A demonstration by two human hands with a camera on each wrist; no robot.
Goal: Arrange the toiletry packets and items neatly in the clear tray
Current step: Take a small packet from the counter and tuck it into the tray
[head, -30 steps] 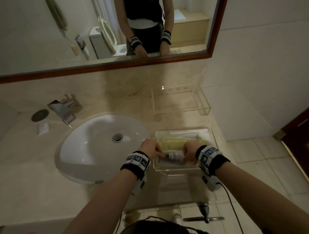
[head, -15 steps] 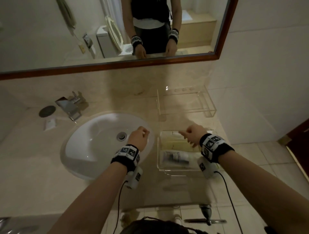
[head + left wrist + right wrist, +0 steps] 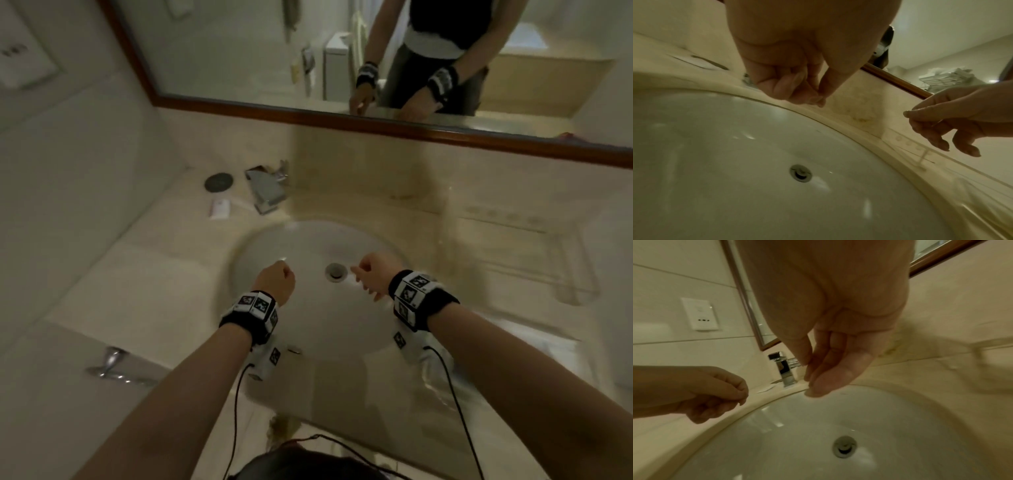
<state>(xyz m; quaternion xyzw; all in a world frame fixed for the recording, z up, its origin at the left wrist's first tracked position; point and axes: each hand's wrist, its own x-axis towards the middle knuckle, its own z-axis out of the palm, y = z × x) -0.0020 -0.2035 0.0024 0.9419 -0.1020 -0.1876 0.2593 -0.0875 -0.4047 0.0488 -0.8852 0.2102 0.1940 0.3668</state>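
Observation:
Both my hands hang over the white sink basin [image 3: 308, 329], holding nothing. My left hand [image 3: 277, 277] is curled into a fist left of the drain [image 3: 336, 271]; the left wrist view shows its fingers [image 3: 789, 91] folded in against the thumb. Right of the drain, my right hand [image 3: 371, 277] is loose, its fingers [image 3: 828, 374] hanging relaxed and nearly straight. The clear tray [image 3: 561, 287] is a blurred outline on the counter to the right, well away from both hands. Its contents cannot be made out.
A chrome faucet [image 3: 265, 188] stands behind the basin, with a small white packet [image 3: 220, 207] and a dark round disc [image 3: 219, 181] to its left. A clear rack [image 3: 496, 219] sits against the back wall on the right. A wood-framed mirror [image 3: 376, 123] runs above the counter.
Both hands left the tray and its items and swung left over the sink, empty. My view turned left too, so the tray slid to the right edge and blurred.

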